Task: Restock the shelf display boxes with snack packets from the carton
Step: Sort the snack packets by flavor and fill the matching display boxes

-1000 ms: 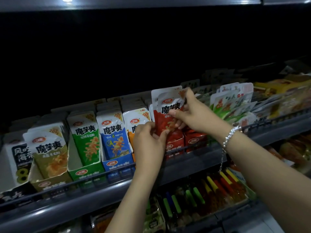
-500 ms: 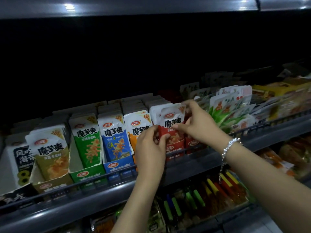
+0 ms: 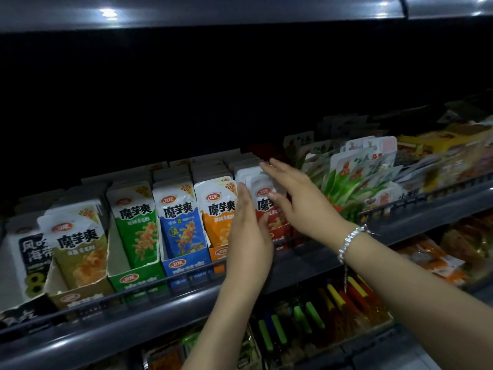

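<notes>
Red-and-white snack packets (image 3: pixel 262 201) stand in the red display box (image 3: pixel 280 233) on the middle shelf. My left hand (image 3: pixel 246 231) has straight fingers, its palm against the left side of these packets. My right hand (image 3: pixel 296 200) lies flat against their front and right side, fingers extended toward the back. Neither hand grips a packet. Beside them to the left stand the orange box (image 3: pixel 218 252), the blue box (image 3: pixel 184 263), the green box (image 3: pixel 133 279) and an olive box (image 3: pixel 74 297), each with packets upright. No carton is in view.
A wire rail (image 3: pixel 160 283) runs along the shelf's front edge. Green-and-white packets (image 3: pixel 354 177) and yellow packs (image 3: pixel 440 145) fill the shelf to the right. The lower shelf holds stick-shaped snacks (image 3: pixel 320 316). A dark shelf underside (image 3: pixel 213 12) hangs above.
The red packets have gone down into the red box. Both hands let go of them and opened flat against the stack; the view shifted slightly downward.
</notes>
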`<state>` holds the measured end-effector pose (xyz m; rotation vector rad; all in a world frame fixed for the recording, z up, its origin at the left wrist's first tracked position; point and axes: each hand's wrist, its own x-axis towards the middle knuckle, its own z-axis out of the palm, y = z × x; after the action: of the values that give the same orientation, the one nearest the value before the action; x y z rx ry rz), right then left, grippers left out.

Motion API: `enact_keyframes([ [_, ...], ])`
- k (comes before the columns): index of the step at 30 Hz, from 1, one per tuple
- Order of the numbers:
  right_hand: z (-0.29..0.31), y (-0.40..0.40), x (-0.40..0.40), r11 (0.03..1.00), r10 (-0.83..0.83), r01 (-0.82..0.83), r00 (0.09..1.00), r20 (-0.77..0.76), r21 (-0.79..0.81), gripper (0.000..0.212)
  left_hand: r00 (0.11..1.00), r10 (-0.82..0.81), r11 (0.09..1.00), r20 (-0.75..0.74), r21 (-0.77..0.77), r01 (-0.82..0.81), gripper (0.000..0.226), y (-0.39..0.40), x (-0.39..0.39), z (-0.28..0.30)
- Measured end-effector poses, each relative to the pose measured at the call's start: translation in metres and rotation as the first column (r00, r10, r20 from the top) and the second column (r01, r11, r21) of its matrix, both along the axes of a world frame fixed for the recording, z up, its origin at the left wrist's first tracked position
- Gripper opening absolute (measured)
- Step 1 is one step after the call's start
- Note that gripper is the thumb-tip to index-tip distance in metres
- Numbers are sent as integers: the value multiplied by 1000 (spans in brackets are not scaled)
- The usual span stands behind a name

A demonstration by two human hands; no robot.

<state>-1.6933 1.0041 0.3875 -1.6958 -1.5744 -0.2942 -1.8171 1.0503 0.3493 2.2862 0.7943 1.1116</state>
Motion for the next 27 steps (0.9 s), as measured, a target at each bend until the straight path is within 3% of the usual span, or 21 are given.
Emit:
enact_keyframes([
  [3,-2,4,-2,998,27,-28,999,-30,-52,53,998,39,999,-53,-3,-39,82,3,1,-5],
  [8,1,3,-3,996,-74,78,992,107,-38,54,999,33,995,-28,-90,-36,74,2,-2,-2],
  [14,-5,-19,-13,990,-65,75,995,-81,119,69,1000,-23,998,22,-51,24,82,-14,-18,4],
  [18,-17,-43,-30,980,-117,135,985,-130,143,63,999,-20,999,41,33,19,73,-29,-43,6],
  [24,-67,-80,-75,990,-38,74,961,-272,123,45,1000,10,995,-17,103,-8,52,-54,-93,-28],
  [27,-105,-94,-103,998,7,14,934,-358,55,40,993,27,999,-111,43,-23,46,-66,-119,-63],
])
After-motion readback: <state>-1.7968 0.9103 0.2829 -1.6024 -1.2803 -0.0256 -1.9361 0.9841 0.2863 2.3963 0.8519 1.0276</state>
